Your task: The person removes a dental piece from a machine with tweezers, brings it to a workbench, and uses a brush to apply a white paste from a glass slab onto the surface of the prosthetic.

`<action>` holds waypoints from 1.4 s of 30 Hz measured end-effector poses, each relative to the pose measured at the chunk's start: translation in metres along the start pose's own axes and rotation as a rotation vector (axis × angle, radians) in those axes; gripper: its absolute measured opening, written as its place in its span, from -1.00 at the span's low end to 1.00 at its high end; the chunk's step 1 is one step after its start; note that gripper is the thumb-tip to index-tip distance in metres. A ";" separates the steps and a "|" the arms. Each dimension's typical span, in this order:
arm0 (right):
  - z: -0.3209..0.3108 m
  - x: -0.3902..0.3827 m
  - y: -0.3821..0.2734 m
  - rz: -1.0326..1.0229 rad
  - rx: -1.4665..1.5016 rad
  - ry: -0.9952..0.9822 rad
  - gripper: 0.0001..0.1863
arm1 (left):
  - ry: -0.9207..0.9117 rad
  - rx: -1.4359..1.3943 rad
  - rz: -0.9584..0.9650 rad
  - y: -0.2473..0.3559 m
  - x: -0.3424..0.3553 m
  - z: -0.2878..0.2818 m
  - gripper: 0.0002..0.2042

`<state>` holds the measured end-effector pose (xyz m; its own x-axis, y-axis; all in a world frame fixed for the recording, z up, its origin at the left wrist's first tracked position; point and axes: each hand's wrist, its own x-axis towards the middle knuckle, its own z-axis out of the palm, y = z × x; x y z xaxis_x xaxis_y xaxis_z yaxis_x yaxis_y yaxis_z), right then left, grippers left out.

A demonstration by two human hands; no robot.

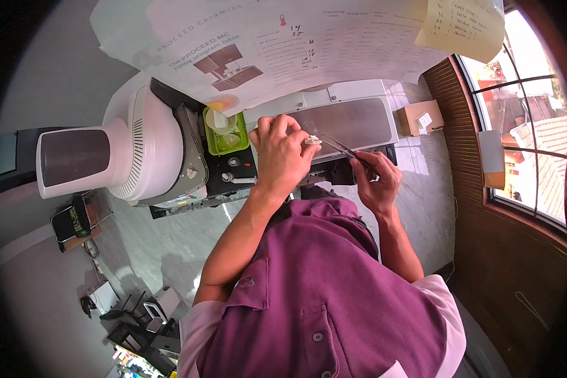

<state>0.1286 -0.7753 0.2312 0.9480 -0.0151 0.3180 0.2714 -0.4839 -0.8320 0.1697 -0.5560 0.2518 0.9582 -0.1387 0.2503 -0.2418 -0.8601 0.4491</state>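
Note:
Between the thumb and fingers of my left hand point(282, 151) is a small, lumpy off-white piece point(313, 140), too small to make out fully. My right hand point(379, 181) is closed around a pair of slim metal tweezers point(341, 147). Their curved tips point left and lie close to the off-white piece; I cannot tell if they touch it. Both hands are held in front of my chest, above the front edge of the work surface.
A white furnace-like machine point(148, 138) with a dark screen stands at left. Beside it sits a green basket point(215, 149) with containers. A cardboard box point(421, 118) stands at far right, near a window point(529, 113). Printed paper sheets point(334, 50) hang above my hands.

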 end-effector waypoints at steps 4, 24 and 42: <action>0.002 0.000 0.002 -0.059 -0.028 0.005 -0.83 | 0.002 -0.003 -0.001 0.001 -0.002 0.001 -0.73; 0.001 -0.003 0.003 -0.038 0.061 -0.018 -0.88 | 0.081 -0.041 -0.106 -0.017 -0.082 -0.037 -0.72; 0.085 -0.030 -0.062 -0.164 0.153 -0.446 -0.91 | 0.321 -0.225 -0.434 -0.080 -0.203 -0.086 -0.76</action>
<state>0.0972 -0.6702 0.2344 0.8606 0.4426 0.2519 0.4121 -0.3146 -0.8551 -0.0192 -0.4171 0.2389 0.8907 0.3896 0.2344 0.1028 -0.6748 0.7308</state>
